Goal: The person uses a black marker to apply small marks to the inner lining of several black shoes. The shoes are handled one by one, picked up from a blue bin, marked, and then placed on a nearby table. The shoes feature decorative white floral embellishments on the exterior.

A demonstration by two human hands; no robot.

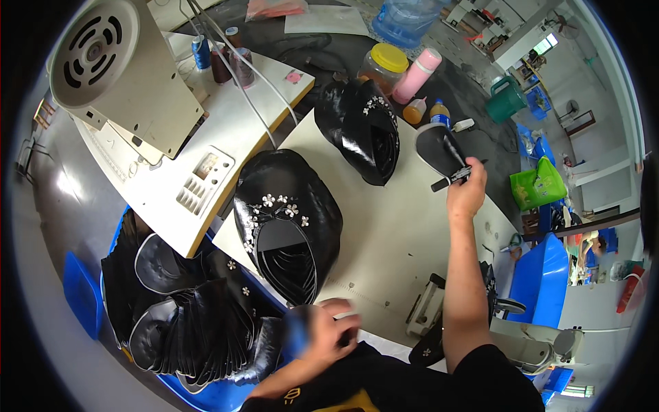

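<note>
Plainly, the white worktable (pixel 384 240) is the largest thing before us, and beside it on the left stands a cream sewing machine (pixel 127 82) with a round slotted cover. Below the machine, a blue tub (pixel 226 395) is heaped with fanned black shoe uppers (pixel 206 336), while another blue bin (pixel 542 275) stands off to the right. On the worktable we have two stacks of glossy black uppers: the nearer stack (pixel 302 182) lies toward its left side, and the farther stack (pixel 333 123) rests beyond it, a little to the right, the two just apart. Past them, on a dark surface, we see a blue water jug (pixel 408 24), a green pitcher (pixel 506 101), a jar with a yellow lid (pixel 388 60) and a pink bottle (pixel 417 77). Our right hand (pixel 468 191) reaches over the table's far right part, thumb and fingers pinching the near end of a pale-edged black shoe piece (pixel 439 147), which is to the right of the farther stack. Our left hand (pixel 331 333) is blurred at the near edge, by the nearer stack; its fingers look curled around something dark, but we cannot tell how firmly, nor what the blue blur beside it is. Smallest are the thread spools (pixel 200 52) behind the machine and the white flower ornaments (pixel 268 200) on the uppers.
</note>
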